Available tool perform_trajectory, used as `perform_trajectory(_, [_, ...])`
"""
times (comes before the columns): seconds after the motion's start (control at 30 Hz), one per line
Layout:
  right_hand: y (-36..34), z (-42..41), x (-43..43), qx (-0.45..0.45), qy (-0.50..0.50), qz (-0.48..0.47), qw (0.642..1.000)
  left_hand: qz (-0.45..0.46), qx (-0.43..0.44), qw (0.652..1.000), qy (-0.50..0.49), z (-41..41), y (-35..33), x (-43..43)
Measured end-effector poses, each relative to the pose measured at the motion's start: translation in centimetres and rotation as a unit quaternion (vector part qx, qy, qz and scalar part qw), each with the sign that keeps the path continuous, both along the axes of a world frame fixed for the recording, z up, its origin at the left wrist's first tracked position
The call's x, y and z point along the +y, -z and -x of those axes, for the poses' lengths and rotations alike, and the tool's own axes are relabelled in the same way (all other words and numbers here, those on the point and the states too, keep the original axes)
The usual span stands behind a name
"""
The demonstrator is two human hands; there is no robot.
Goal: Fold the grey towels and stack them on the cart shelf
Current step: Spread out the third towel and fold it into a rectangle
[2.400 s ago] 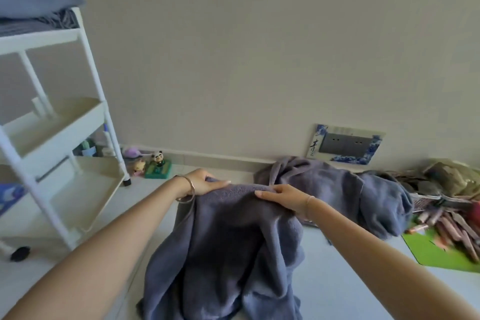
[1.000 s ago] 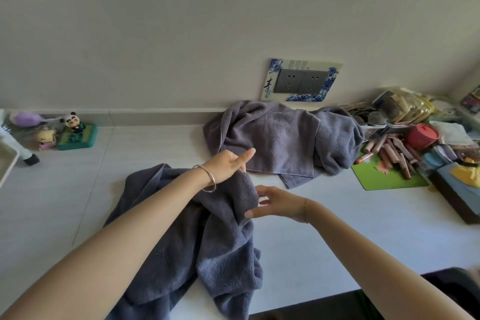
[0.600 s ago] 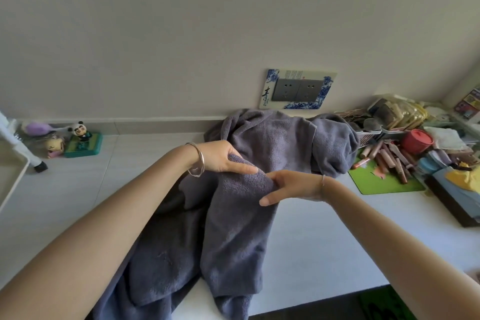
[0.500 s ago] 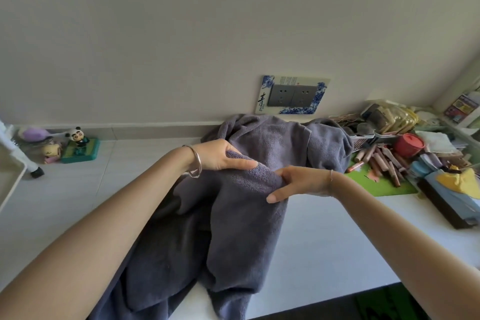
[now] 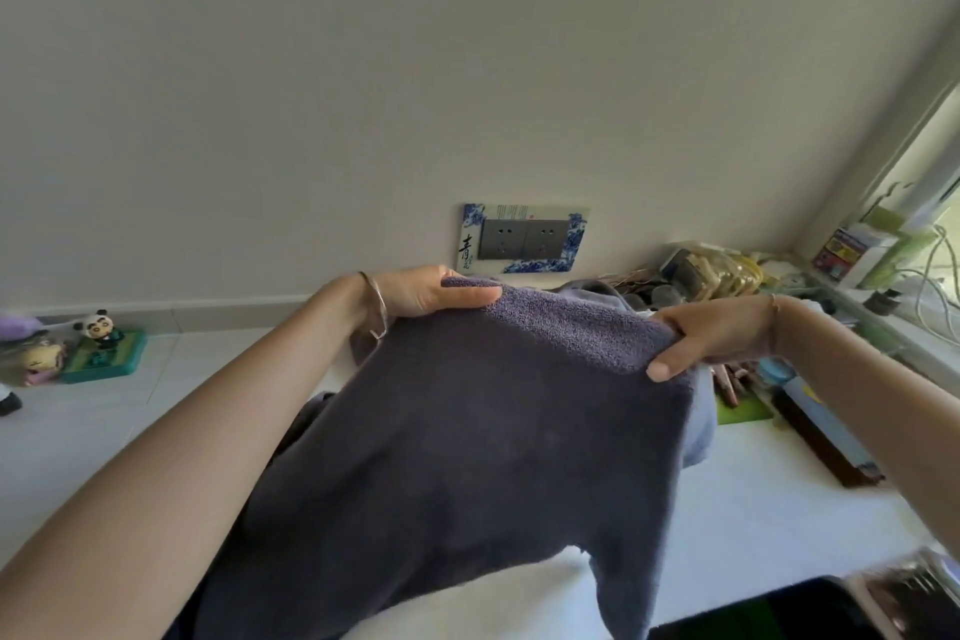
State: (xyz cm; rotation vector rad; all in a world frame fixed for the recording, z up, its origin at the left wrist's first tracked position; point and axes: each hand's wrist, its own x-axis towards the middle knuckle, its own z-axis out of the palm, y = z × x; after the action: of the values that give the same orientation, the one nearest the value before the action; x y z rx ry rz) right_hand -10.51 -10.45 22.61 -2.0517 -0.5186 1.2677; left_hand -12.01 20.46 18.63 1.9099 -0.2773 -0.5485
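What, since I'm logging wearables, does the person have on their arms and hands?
Both forearms are bare: no sleeves, no gloves. A thin silver metal bangle sits at the wrist of the left hand; a fine thin bracelet circles the wrist of the right hand.

- The socket frame (image 5: 523, 239) on the wall has one big black Chinese sign on its left side: 青.
- Smaller marks sit by that sign and along the top of the frame. They are too small to read.
- A bright box (image 5: 844, 252) by the window has a label, too blurry to read.
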Motion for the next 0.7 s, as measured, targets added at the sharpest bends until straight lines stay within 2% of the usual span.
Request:
perform_trajectory(0.07, [-0.6,-1.1,-2.4,0.016,0.011,-0.027,0.999,0.012,0.028,0.999,0.01,-1.0,-0.1,-1.7])
perform_trajectory(0.17, [-0.5,-2.8,-4.7,0.031,0.015,-0.017,0.999,0.021,0.055,0.998,0.021,-2.9,1.0,-4.0])
perform_trajectory(0.23, [1.0,-4.6,-6.1,0.054,-0.006,0.011,0.998,-0.021,0.071,0.997,0.025,-4.5,2.7,-5.7])
perform_trajectory(0.33, [5.3,-6.9,-7.5,0.063,-0.015,0.067,0.996,-0.133,0.088,0.987,0.031,-6.7,6.2,-7.5])
perform_trajectory(0.4, [8.9,-8.7,-8.4,0.028,0.017,0.096,0.995,-0.167,0.091,0.982,0.002,-8.1,9.1,-8.6])
perform_trajectory(0.5, [14.3,-12.2,-9.6,-0.097,0.007,0.134,0.986,-0.181,0.072,0.979,-0.068,-9.6,13.5,-9.7])
perform_trajectory(0.6, [17.6,-15.0,-10.2,-0.171,-0.029,0.192,0.966,-0.148,0.048,0.977,-0.143,-10.9,16.4,-10.7])
perform_trajectory(0.7, [19.2,-17.2,-10.6,-0.202,-0.004,0.181,0.963,-0.118,0.011,0.973,-0.199,-12.2,17.8,-11.6])
